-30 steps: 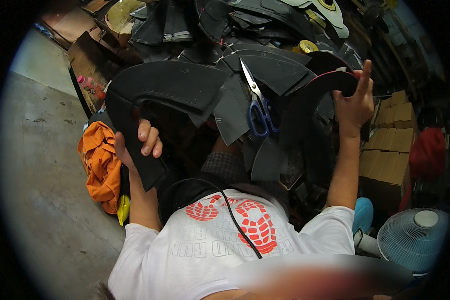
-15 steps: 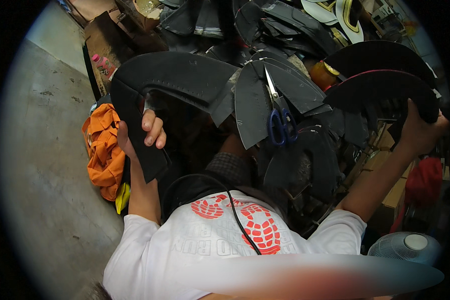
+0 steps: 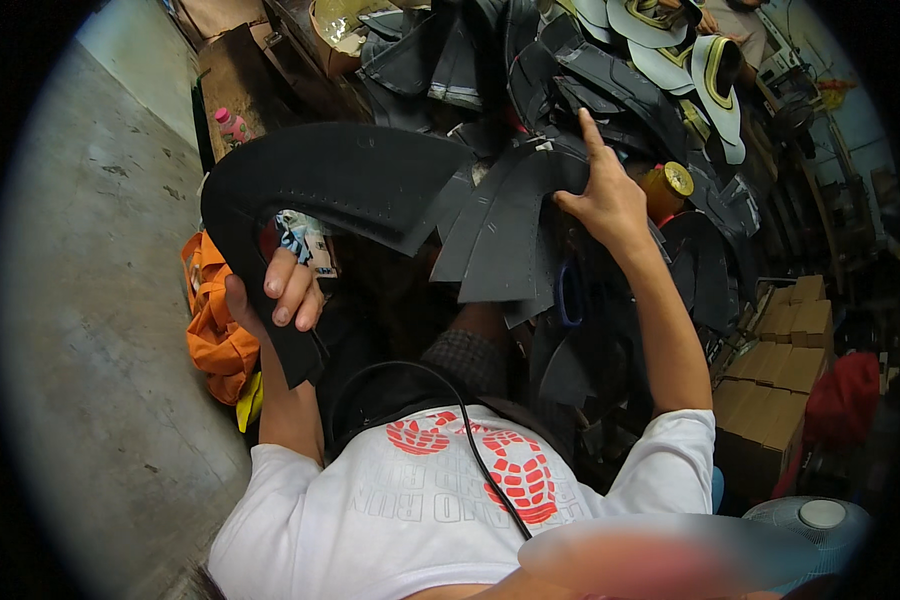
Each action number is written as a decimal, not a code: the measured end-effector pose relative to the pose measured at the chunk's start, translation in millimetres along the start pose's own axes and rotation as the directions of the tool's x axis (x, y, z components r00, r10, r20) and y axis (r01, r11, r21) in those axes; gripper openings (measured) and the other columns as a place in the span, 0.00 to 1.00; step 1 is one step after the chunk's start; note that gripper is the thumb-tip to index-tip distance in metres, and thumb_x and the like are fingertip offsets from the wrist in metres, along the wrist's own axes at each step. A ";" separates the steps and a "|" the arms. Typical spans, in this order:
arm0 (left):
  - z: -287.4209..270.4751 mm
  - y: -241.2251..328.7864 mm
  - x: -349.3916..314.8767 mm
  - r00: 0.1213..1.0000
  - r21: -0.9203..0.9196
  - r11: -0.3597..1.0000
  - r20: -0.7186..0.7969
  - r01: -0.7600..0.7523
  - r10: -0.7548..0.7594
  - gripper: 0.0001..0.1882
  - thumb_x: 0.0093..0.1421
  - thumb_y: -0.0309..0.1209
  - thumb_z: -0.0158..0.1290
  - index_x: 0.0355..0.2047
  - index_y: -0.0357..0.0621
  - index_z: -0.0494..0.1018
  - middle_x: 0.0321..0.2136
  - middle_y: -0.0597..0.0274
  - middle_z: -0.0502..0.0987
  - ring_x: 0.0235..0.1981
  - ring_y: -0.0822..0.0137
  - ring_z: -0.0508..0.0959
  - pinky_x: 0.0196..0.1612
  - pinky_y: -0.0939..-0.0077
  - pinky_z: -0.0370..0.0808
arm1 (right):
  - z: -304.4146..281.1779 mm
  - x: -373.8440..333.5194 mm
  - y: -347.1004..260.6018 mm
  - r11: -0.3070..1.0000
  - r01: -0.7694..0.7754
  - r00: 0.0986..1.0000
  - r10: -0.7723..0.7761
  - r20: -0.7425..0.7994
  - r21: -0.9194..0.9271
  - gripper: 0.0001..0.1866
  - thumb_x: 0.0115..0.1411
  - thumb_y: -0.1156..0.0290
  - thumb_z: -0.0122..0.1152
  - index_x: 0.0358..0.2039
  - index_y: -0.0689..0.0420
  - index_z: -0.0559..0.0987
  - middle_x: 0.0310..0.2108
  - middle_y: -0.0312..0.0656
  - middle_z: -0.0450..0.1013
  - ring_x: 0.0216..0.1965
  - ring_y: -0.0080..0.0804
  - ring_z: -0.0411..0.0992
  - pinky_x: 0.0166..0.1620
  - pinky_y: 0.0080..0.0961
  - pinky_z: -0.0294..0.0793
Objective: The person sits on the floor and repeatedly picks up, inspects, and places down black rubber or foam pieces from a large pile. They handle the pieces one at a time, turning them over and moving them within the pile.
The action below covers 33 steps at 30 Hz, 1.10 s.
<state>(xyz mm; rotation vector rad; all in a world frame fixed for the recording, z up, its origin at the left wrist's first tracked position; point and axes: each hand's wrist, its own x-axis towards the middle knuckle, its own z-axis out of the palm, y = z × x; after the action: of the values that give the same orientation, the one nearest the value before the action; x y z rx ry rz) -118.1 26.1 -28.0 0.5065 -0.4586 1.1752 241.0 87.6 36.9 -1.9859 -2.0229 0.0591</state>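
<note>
Black panel [image 3: 335,165]: seen in head view toward the left, curving up from a low end, then across toward the pile [image 3: 490,245] of similar black pieces. Overlaps the pile from this angle; cannot tell whether touching it. Grasped near the low end by the left hand [image 3: 290,290], with fingers curled over the inner edge and thumb at the outer.

At the pile, reached from the right by the right hand [image 3: 615,205], with thumb and forefinger spread wide and no firm grip visible. Cannot tell whether pinning or holding a piece with the hidden fingers. Nearer than that hand, among the pieces, a blue handle of the scissors [image 3: 570,293], otherwise covered. Just beside the right wrist, a jar [image 3: 667,190] with a yellow lid.

Judged as a step of handling and arranging pieces by hand. Probably calls next for a clear release or a sure hold at the pile, without dragging overlapping pieces or the scissors, while keeping the panel steady.

Compared with half a second ago: right hand brought in from the far right, then holding arched black pieces aloft. Scissors fully in sight then, mostly hidden now. Left hold much the same.
</note>
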 end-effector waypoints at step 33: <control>-17.6 -77.8 24.6 0.979 -0.089 0.981 -0.092 0.173 -0.181 0.34 0.65 0.42 0.45 0.63 0.33 0.50 0.33 0.47 0.70 0.24 0.63 0.71 0.32 0.60 0.78 | -65.5 -121.1 59.5 0.889 -0.052 0.992 0.099 -0.080 0.454 0.49 0.47 0.65 0.73 0.68 0.41 0.56 0.52 0.45 0.70 0.50 0.38 0.69 0.55 0.37 0.68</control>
<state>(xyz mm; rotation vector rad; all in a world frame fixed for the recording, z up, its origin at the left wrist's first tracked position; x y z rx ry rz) -35.5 31.6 -38.1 0.4085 -0.3654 1.0016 314.1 -40.9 62.4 -1.7281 -1.6759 0.4013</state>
